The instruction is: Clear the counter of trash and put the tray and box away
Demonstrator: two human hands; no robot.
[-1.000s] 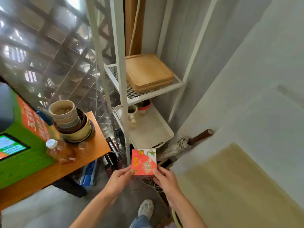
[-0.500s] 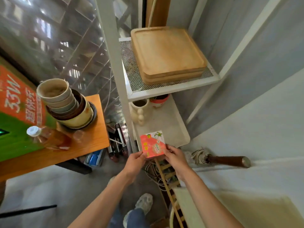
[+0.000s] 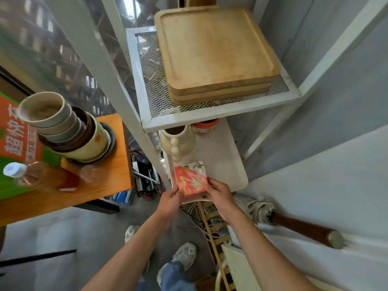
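My left hand point(image 3: 170, 199) and right hand point(image 3: 218, 193) each pinch a lower corner of the small red box point(image 3: 191, 178), a flat printed carton with a cartoon figure in its white top corner. It sits over the front edge of the white lower shelf point(image 3: 222, 156), a smooth panel with rounded corners; whether it already rests there I cannot tell. Two grey sneakers show below, partly behind my arms. To my right a mop point(image 3: 294, 221) lies with a stringy head and a dark wooden handle. On the orange wooden surface point(image 3: 100, 185) at left stand a nested stack of ceramic bowls point(image 3: 63, 131) and one clear plastic bottle point(image 3: 31, 175), blurred. Farther back on the lower shelf stands a cream jug point(image 3: 177, 141) with a bobbled handle and a red-rimmed bowl half hidden under the mesh shelf point(image 3: 151, 85). On that metal mesh lie three stacked square wooden trays point(image 3: 214, 51).
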